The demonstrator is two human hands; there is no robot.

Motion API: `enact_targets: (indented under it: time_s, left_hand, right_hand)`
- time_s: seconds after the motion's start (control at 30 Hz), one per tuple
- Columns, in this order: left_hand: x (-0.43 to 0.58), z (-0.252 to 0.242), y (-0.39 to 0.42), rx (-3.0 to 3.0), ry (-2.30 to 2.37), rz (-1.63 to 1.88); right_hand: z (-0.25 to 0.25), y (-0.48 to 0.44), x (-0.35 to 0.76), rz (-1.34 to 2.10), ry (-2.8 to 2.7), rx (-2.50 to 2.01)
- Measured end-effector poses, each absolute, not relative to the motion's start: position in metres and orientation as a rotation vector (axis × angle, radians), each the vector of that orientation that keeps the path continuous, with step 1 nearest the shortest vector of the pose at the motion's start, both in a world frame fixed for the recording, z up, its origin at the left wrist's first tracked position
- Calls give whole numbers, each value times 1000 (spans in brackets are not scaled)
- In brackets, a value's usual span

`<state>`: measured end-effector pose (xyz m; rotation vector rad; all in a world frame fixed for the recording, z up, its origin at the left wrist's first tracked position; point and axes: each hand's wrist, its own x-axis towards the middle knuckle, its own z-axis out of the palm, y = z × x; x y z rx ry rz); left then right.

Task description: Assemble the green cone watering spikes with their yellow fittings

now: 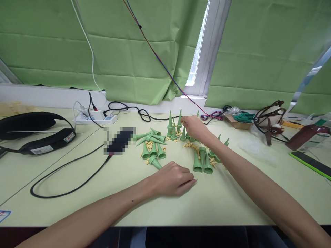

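My right hand [195,126] reaches to the back of the group, its fingertips pinched at an upright green watering spike [180,119]. Beside it stand other upright spikes [170,125], partly hidden by the hand and forearm. My left hand [176,179] rests on the table with its fingers curled; whatever may be inside is hidden. Just beyond that wrist lies a loose green spike [154,162]. A pile of green spikes [152,139] is at the left, and hollow green pieces [203,162] lie at the right. Small yellow plastic parts [190,145] are scattered among them.
Left of the work are a blurred dark device [120,141] with a black cable, a power strip [95,118] and a black headset-like band [49,137]. To the right lie a plastic bag [256,148], a brown bottle [307,136] and a green-edged phone [311,163].
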<state>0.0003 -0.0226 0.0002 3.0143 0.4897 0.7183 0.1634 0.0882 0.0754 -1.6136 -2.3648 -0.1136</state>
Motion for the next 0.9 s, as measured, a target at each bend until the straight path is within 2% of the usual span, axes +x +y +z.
enact_targets:
  time_s: [0.17, 0.37, 0.53, 0.9]
  left_hand:
    - [0, -1, -23, 3014, 503, 715]
    - [0, -1, -23, 3010, 502, 705]
    - [0, -2, -22, 3006, 476, 736]
    - [-1, -3, -22, 3020, 505, 732]
  right_hand:
    - [84, 88, 167, -127, -2305, -1548]
    - [98, 92, 175, 27, -2325, -1648]
    - [100, 78, 164, -196, -2268, -1545]
    - [49, 75, 110, -46, -2624, -1245]
